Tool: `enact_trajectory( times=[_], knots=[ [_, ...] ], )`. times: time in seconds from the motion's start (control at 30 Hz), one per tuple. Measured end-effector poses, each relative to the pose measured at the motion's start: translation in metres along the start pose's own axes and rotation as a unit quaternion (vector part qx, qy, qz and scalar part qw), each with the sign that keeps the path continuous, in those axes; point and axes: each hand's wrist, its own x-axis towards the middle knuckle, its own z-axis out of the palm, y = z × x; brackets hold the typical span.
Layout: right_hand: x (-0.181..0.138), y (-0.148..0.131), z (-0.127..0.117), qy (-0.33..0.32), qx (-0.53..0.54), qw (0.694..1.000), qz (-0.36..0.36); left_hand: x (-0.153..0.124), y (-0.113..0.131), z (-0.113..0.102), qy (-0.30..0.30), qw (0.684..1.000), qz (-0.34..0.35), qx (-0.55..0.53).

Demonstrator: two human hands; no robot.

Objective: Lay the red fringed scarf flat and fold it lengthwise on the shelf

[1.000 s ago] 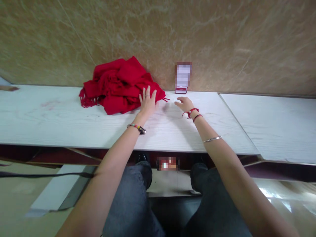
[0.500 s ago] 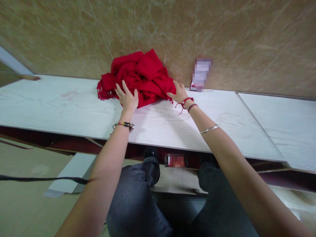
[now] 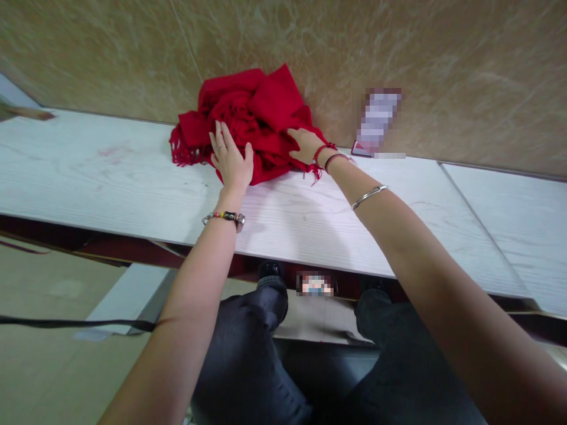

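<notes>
Pressing on a heap of red scarf (image 3: 261,106), both hands, at the far edge of the white table (image 3: 110,189).

- Scarf: bunched in a loose mound against the marbled wall (image 3: 443,59), at 12 o'clock from the person, a little left of centre. Fringe (image 3: 177,154) trails off its 9 o'clock side onto the tabletop.
- Left hand (image 3: 231,160): flat on the near edge of the heap, at its 6 o'clock. Fingers spread and straight, palm down, nothing pinched.
- Right hand (image 3: 303,146): on the heap's 4 o'clock corner, fingers pointing toward 9 o'clock and partly sunk into a fold. Cannot tell whether they have closed on the cloth.
- Small stand with a blurred card (image 3: 378,121): leaning at the wall, at 3 o'clock from the scarf, apart from it.

Progress, as judged: contact is made, little else. The scarf is crumpled, not lifted, not spread, not folded; no edge or corner has been drawn out. All the handling of the cloth itself looks left to do.

Relative to the hands: the bulk of the scarf lies beyond both palms, toward 12 o'clock, with the hands bracketing its near side.
</notes>
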Motion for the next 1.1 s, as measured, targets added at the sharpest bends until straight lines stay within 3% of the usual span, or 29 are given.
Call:
enact_trajectory(
  times=[0.17,0.3,0.37,0.43,0.53,0.6,0.73,0.93,1.1],
  knots=[
    [-0.003,0.012,0.007,0.009,-0.001,0.999,0.041,-0.004,0.009,-0.002,0.032,0.999,-0.01,0.004],
    [0.0,0.015,0.006,0.131,0.04,0.986,0.098,-0.01,0.02,-0.014,0.067,0.997,-0.019,0.017],
    [0.005,0.012,0.003,0.168,0.047,0.982,0.078,-0.01,0.022,-0.019,0.055,0.998,-0.014,0.04],
    [0.011,0.007,-0.001,0.154,0.054,0.986,0.015,-0.01,0.021,-0.02,0.011,0.998,0.0,0.058],
    [0.018,-0.002,-0.002,0.075,0.06,0.993,-0.063,-0.008,0.016,-0.015,-0.018,0.999,-0.006,0.045],
    [0.02,-0.008,0.0,0.041,0.054,0.996,-0.056,-0.008,0.014,-0.01,-0.005,0.999,-0.025,0.021],
    [0.018,-0.01,0.006,0.034,0.029,0.999,0.014,-0.008,0.013,-0.003,-0.006,1.0,-0.031,0.0],
    [0.012,0.007,0.012,0.007,-0.013,0.999,0.038,-0.009,0.013,-0.005,-0.044,0.997,-0.019,0.067],
    [-0.009,0.021,0.011,0.007,-0.02,1.0,0.008,-0.011,0.013,-0.007,0.057,0.997,-0.016,0.052]
  ],
)
